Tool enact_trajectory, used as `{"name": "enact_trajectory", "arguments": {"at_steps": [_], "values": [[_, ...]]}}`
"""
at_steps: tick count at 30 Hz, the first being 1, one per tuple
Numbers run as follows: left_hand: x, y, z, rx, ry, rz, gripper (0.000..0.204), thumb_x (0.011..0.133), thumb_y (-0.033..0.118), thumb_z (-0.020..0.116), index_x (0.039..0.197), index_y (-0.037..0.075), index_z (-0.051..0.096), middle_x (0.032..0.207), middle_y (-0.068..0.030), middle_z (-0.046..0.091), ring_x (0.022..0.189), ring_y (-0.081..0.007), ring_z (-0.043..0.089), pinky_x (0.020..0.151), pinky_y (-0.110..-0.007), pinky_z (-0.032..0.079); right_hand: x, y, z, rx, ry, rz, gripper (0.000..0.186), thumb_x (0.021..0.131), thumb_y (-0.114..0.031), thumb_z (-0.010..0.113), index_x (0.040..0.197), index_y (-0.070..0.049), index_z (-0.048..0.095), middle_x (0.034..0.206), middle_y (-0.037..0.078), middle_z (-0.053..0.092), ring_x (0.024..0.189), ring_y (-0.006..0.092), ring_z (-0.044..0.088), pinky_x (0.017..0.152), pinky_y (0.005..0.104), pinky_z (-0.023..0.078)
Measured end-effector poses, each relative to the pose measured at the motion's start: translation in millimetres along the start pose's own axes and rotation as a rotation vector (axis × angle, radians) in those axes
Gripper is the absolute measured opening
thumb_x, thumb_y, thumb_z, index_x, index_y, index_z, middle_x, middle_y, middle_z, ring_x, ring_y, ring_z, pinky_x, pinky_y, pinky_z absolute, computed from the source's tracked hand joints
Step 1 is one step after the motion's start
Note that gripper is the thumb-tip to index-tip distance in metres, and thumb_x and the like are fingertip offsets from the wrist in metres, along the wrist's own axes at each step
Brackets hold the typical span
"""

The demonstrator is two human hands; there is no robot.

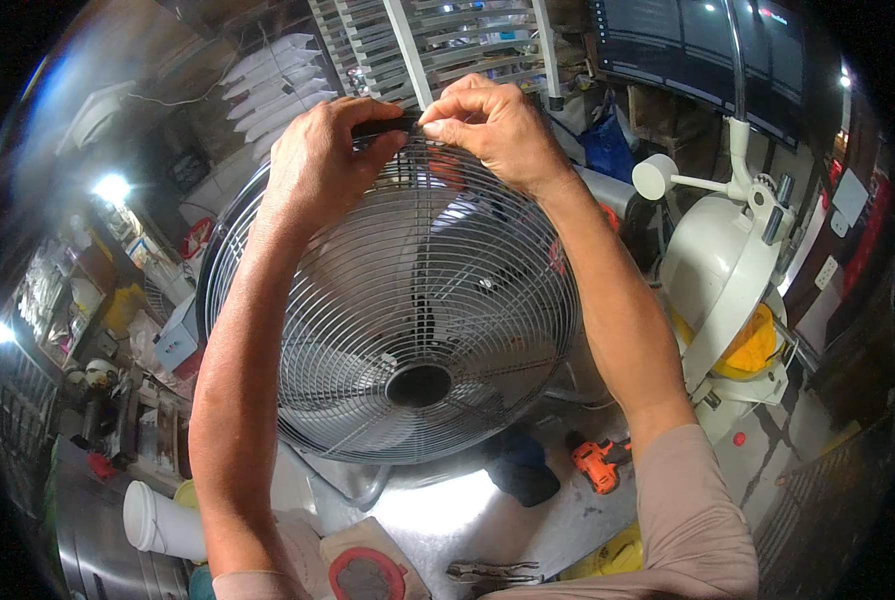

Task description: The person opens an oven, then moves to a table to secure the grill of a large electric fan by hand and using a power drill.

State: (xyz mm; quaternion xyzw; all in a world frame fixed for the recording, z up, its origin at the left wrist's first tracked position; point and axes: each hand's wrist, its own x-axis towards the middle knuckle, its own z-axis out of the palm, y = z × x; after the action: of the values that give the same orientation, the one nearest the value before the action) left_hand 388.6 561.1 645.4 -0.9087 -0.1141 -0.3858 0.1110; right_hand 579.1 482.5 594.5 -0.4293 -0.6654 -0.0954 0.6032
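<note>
A large metal fan [338,310] with a wire grille and a dark hub [418,384] faces me on the metal worktop [438,505]. My left hand [323,160] grips the top rim of the grille, its fingers curled over the dark band there. Just right of it, my right hand [488,135] is closed in a pinch at the same top edge. Whatever is between its fingertips is too small to make out. Both forearms stretch up from the lower edge on either side of the fan.
An orange drill [596,462], dark cloth [518,470] and pliers [488,572] lie below the fan. A white bucket [163,515] is lower left, crowded shelves [108,300] at left. A cream machine [708,270] stands right. Slatted racks [433,45] and a screen [698,55] are behind.
</note>
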Motion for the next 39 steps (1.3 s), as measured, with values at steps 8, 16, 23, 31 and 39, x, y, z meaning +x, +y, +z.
{"name": "enact_trajectory", "arguments": {"at_steps": [8,16,23,31,39], "values": [[0.1,5.2,-4.3,-0.070,-0.022,-0.056,0.025,0.084,0.026,0.071,0.106,0.013,0.071,0.093,-0.0083,0.072,0.082,-0.0223,0.070,0.075,-0.034,0.053,7.3,4.0,1.4,0.145,0.006,-0.014,0.009,0.077,-0.006,0.074,0.085,-0.002,0.074,0.081,0.005,0.065,0.074,0.0128,0.061,0.069,0.0279,0.050],[-0.5,9.4,-1.9,-0.099,-0.001,-0.114,0.023,0.084,0.024,0.071,0.102,0.010,0.072,0.093,-0.0096,0.072,0.086,-0.0233,0.070,0.077,-0.034,0.052,6.8,0.4,4.0,0.194,0.017,0.195,0.011,0.076,-0.007,0.076,0.086,-0.002,0.073,0.077,0.004,0.070,0.071,0.0092,0.063,0.067,0.0267,0.051],[-1.6,12.2,4.3,-0.010,0.064,0.014,0.019,0.084,0.023,0.070,0.102,0.016,0.073,0.096,-0.0061,0.072,0.084,-0.0224,0.069,0.075,-0.035,0.053,6.0,10.1,4.0,0.180,0.058,0.145,0.009,0.078,-0.007,0.075,0.084,-0.001,0.072,0.077,0.003,0.071,0.069,0.0086,0.062,0.064,0.0254,0.050],[-17.0,15.8,4.8,0.039,0.018,0.013,0.017,0.086,0.022,0.068,0.100,0.013,0.073,0.089,-0.0077,0.072,0.077,-0.0181,0.068,0.069,-0.033,0.053,6.1,6.5,8.2,0.009,-0.010,0.187,0.010,0.083,-0.012,0.070,0.082,-0.003,0.073,0.068,0.000,0.067,0.063,0.0073,0.056,0.054,0.0259,0.044],[-7.2,21.6,-6.0,-0.083,0.005,0.101,0.013,0.080,0.013,0.072,0.090,0.004,0.074,0.076,-0.0107,0.071,0.065,-0.0153,0.065,0.061,-0.033,0.051,8.9,23.5,5.8,0.039,0.062,0.080,0.019,0.078,-0.016,0.080,0.083,0.001,0.072,0.072,0.003,0.067,0.062,0.0082,0.056,0.056,0.0263,0.046]]}}
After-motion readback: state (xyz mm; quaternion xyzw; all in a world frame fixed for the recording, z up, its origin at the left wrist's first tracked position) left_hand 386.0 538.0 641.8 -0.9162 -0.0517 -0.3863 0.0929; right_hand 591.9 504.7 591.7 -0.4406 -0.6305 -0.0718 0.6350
